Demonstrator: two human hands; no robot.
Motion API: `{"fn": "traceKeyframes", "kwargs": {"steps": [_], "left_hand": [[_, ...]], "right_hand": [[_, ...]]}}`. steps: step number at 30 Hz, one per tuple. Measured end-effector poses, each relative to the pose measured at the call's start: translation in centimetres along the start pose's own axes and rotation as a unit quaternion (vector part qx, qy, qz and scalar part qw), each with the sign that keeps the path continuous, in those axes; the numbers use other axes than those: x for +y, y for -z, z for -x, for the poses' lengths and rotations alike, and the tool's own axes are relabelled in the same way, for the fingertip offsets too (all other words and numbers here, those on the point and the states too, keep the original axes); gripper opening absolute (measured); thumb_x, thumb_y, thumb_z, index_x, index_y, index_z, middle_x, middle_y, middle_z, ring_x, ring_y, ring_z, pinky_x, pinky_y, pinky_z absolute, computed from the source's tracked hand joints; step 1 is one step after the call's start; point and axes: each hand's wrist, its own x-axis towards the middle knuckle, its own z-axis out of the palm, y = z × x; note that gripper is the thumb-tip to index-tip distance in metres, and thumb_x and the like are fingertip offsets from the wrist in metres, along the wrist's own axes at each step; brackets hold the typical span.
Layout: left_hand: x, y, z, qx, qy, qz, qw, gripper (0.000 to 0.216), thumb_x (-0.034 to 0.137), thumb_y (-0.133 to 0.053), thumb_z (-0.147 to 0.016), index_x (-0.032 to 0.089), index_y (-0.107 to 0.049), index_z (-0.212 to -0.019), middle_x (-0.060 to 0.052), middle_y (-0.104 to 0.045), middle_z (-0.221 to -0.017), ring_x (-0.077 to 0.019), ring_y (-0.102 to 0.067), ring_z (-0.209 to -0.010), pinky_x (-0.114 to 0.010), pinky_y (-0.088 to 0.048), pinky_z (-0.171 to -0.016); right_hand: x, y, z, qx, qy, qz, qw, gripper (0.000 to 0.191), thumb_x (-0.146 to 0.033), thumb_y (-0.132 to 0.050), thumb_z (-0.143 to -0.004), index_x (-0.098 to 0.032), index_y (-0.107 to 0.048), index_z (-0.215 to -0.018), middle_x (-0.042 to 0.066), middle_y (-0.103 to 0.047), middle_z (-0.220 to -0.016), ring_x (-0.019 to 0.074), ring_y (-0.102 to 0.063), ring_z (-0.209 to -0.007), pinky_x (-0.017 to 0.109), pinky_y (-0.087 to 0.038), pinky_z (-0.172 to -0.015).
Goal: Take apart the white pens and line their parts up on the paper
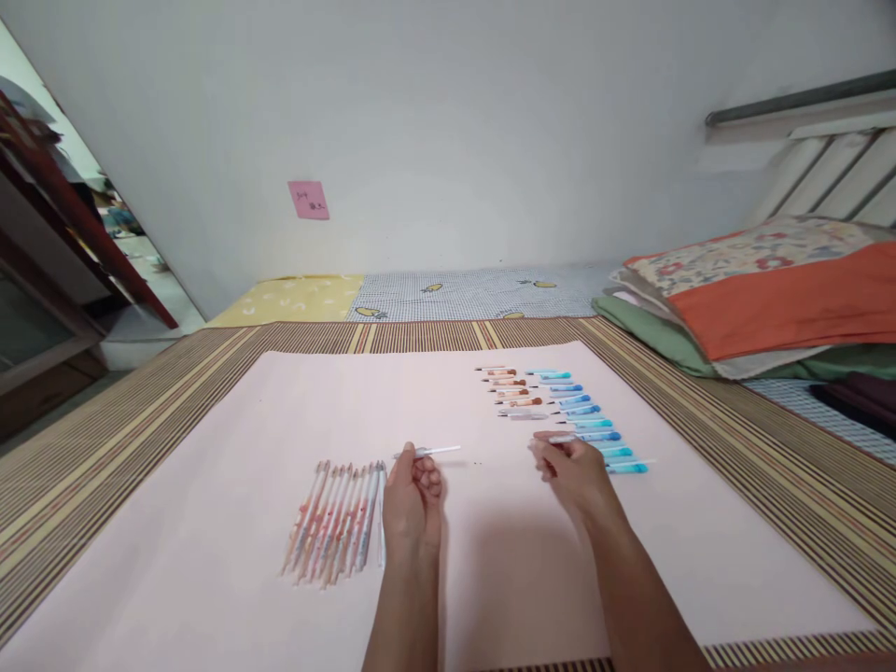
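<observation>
Slim rod (446,450) partly hidden by left hand (413,493), writing (317,204) on pink note (306,198) illegibly small

Slender plastic-looking pens: the pale bundle (336,523) has smooth, partly see-through barrels with a light sheen; the blue pieces (603,436) look like smooth, translucent plastic, the brown pieces (524,402) more opaque. The slim white piece (442,451) looks like smooth plastic. Beneath them is a pink sheet (210,448), smooth and matt, like paper or thin card. The striped mat (154,401) has a ribbed, woven look. Soft, matt cloth makes up the checked fabric (462,291), yellow fabric (301,299) and orange-edged bedding (784,299). The wall (490,140) is flat and matt; the pink note (308,200) is matt paper; the grey rail (805,99) resembles dull metal.
</observation>
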Motion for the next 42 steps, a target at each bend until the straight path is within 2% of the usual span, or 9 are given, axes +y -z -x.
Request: {"fn": "traceKeyframes", "kwargs": {"steps": [4, 7, 11, 15, 18, 23, 30, 37, 42], "left_hand": [[-0.1, -0.3, 0.1, 0.011, 0.008, 0.003, 1.0, 0.028, 0.014, -0.057, -0.094, 0.012, -0.06, -0.066, -0.002, -0.06, -0.052, -0.0066, -0.052, -0.041, -0.013, -0.037, -0.039], [-0.2, -0.4, 0.2, 0.014, 0.007, -0.001, 1.0, 0.026, 0.012, -0.058, -0.093, 0.012, -0.061, -0.067, -0.004, -0.063, -0.054, -0.0078, -0.055, -0.043, -0.014, -0.042, -0.041], [-0.5, -0.3, 0.2, 0.005, -0.001, -0.02, 1.0, 0.015, 0.013, -0.064, -0.088, 0.011, -0.065, -0.073, -0.006, -0.067, -0.059, -0.0094, -0.059, -0.047, -0.016, -0.047, -0.045], [-1.1, -0.2, 0.2, -0.025, -0.007, -0.046, 0.999, 0.006, 0.015, -0.07, -0.081, 0.01, -0.068, -0.08, -0.007, -0.069, -0.061, -0.0102, -0.062, -0.05, -0.015, -0.047, -0.047], [-1.4, -0.3, 0.4, -0.037, -0.005, -0.075, 0.996, 0.014, 0.019, -0.077, -0.075, 0.01, -0.068, -0.082, -0.007, -0.07, -0.062, -0.0108, -0.063, -0.051, -0.015, -0.046, -0.047], [-1.8, -0.3, 0.6, -0.074, -0.011, -0.116, 0.99, 0.034, 0.03, -0.088, -0.064, 0.011, -0.069, -0.085, -0.007, -0.071, -0.064, -0.0112, -0.064, -0.053, -0.016, -0.047, -0.048], [-1.5, -0.2, 0.5, -0.093, -0.046, -0.123, 0.987, 0.048, 0.038, -0.093, -0.055, 0.011, -0.072, -0.088, -0.004, -0.07, -0.067, -0.01, -0.063, -0.057, -0.016, -0.048, -0.05], [-1.3, -0.1, 0.8, -0.113, -0.045, -0.115, 0.986, 0.048, 0.035, -0.092, -0.057, 0.01, -0.072, -0.093, -0.005, -0.07, -0.071, -0.0109, -0.063, -0.061, -0.018, -0.049, -0.053], [-1.3, -0.2, 0.7, -0.107, -0.027, -0.078, 0.991, 0.036, 0.027, -0.086, -0.061, 0.011, -0.071, -0.089, -0.004, -0.07, -0.068, -0.0102, -0.062, -0.057, -0.017, -0.047, -0.051]], "right_hand": [[-0.6, -0.1, 0.5, -0.044, -0.037, -0.152, 0.987, 0.039, -0.041, -0.081, -0.061, -0.014, -0.072, -0.087, 0.006, -0.069, -0.072, 0.0174, -0.061, -0.063, 0.032, -0.051, -0.057], [-1.1, -0.5, 1.0, -0.059, -0.094, -0.312, 0.944, 0.037, -0.027, -0.09, -0.053, -0.015, -0.074, -0.083, 0.007, -0.073, -0.081, 0.0174, -0.064, -0.07, 0.03, -0.055, -0.061], [-1.5, -2.3, 2.3, -0.074, -0.119, -0.399, 0.906, 0.029, -0.032, -0.09, -0.061, -0.017, -0.074, -0.079, 0.005, -0.073, -0.083, 0.0147, -0.064, -0.068, 0.026, -0.054, -0.058], [-1.9, -5.2, 4.4, -0.161, -0.107, -0.37, 0.909, 0.034, -0.038, -0.09, -0.061, -0.016, -0.075, -0.082, 0.002, -0.069, -0.07, 0.0125, -0.059, -0.057, 0.025, -0.049, -0.051], [-1.9, -6.9, 5.7, -0.185, -0.09, -0.328, 0.922, 0.04, -0.046, -0.087, -0.067, -0.015, -0.075, -0.09, 0.0, -0.065, -0.062, 0.0111, -0.055, -0.051, 0.022, -0.04, -0.043], [-1.6, -7.5, 6.0, -0.128, -0.072, -0.3, 0.943, 0.037, -0.047, -0.086, -0.065, -0.014, -0.069, -0.071, 0.0, -0.064, -0.06, 0.0081, -0.049, -0.044, 0.02, -0.033, -0.038], [-1.8, -6.1, 4.6, -0.048, -0.091, -0.345, 0.933, 0.034, -0.037, -0.09, -0.058, -0.015, -0.07, -0.073, -0.002, -0.062, -0.059, 0.0067, -0.048, -0.045, 0.018, -0.032, -0.039], [-2.2, -5.5, 4.4, -0.041, -0.101, -0.355, 0.928, 0.034, -0.036, -0.091, -0.057, -0.015, -0.071, -0.074, -0.001, -0.063, -0.061, 0.0061, -0.048, -0.047, 0.017, -0.034, -0.041], [-2.1, -5.1, 4.3, -0.039, -0.096, -0.361, 0.927, 0.034, -0.036, -0.091, -0.056, -0.015, -0.072, -0.075, -0.002, -0.062, -0.061, 0.0059, -0.048, -0.048, 0.016, -0.034, -0.042]]}}
